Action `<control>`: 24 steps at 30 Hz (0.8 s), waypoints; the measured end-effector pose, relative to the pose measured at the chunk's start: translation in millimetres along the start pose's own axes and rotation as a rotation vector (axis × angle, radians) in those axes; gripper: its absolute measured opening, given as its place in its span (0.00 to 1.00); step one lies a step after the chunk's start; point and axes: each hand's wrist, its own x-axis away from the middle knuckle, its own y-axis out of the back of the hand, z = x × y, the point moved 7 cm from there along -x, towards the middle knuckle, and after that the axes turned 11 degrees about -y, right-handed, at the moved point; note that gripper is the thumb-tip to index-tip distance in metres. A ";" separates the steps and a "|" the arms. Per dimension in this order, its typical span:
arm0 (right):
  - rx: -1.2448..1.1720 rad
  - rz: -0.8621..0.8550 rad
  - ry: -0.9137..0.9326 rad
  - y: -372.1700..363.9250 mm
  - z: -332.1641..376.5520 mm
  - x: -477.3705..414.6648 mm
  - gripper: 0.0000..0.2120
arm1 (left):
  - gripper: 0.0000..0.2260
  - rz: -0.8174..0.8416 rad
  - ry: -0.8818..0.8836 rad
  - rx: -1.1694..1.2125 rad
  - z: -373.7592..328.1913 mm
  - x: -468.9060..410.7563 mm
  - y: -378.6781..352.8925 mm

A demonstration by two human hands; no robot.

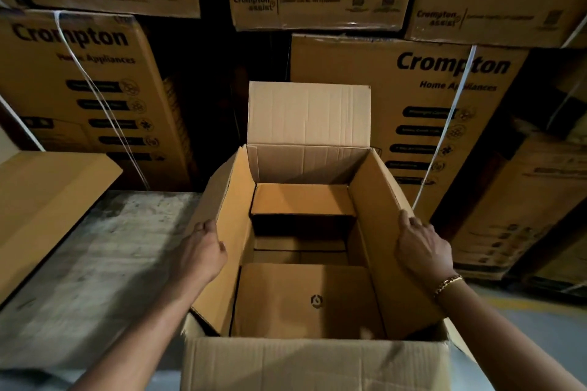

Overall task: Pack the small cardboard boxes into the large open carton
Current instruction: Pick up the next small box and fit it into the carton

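Carton [314,365], large, open: left grip [203,251] clasps left flap [235,200], right grip [422,247] clasps right flap [374,209]. Near box [308,301] and far box [301,200] sit inside at its ends. Judged mid-packing; next box suits middle gap.

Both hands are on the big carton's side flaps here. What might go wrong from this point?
1. The left hand grips the left side flap and the right hand holds the right side flap. Once let go, either flap may swing in over the carton opening.
2. A dark gap lies between the far small box and the near small box. A box dropped there may lodge tilted.
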 end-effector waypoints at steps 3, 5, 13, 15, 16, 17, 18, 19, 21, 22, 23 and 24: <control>0.396 -0.097 0.133 9.3 17.2 7.5 0.34 | 0.29 0.052 -0.030 -0.035 2.0 1.3 -2.5; 0.556 -0.040 0.247 2.2 39.1 15.1 0.31 | 0.32 0.078 -0.029 -0.019 3.2 5.6 -2.4; 0.173 0.452 0.309 -63.1 86.8 31.4 0.25 | 0.32 0.116 -0.025 0.055 -6.8 24.2 -4.2; -0.011 0.493 0.239 -57.3 81.4 30.8 0.27 | 0.32 0.104 -0.028 0.055 -4.6 26.2 -3.1; -0.108 0.488 0.203 -47.6 76.8 30.6 0.28 | 0.32 0.099 -0.021 0.059 -2.2 27.9 -1.9; -0.218 0.510 0.152 -39.4 68.1 30.1 0.29 | 0.31 0.097 -0.013 0.070 -0.3 30.2 -1.7; -0.325 0.564 0.119 -31.9 61.8 32.2 0.29 | 0.31 0.104 -0.001 0.094 0.7 33.9 -2.5; -0.389 0.640 0.108 -26.5 55.3 38.2 0.28 | 0.30 0.115 0.016 0.129 0.1 38.6 -4.4; -0.341 0.670 0.181 -17.2 43.1 56.1 0.24 | 0.28 0.123 0.058 0.186 -3.0 50.1 -8.6; -0.306 0.608 0.199 -14.8 35.4 63.8 0.23 | 0.27 0.112 0.076 0.192 -4.0 54.4 -9.1; -0.301 0.527 0.199 -13.9 26.9 70.7 0.24 | 0.25 0.099 0.091 0.187 -4.0 57.0 -8.6; -0.288 0.439 0.189 -10.8 20.0 78.7 0.26 | 0.25 0.078 0.102 0.178 -4.4 58.0 -6.2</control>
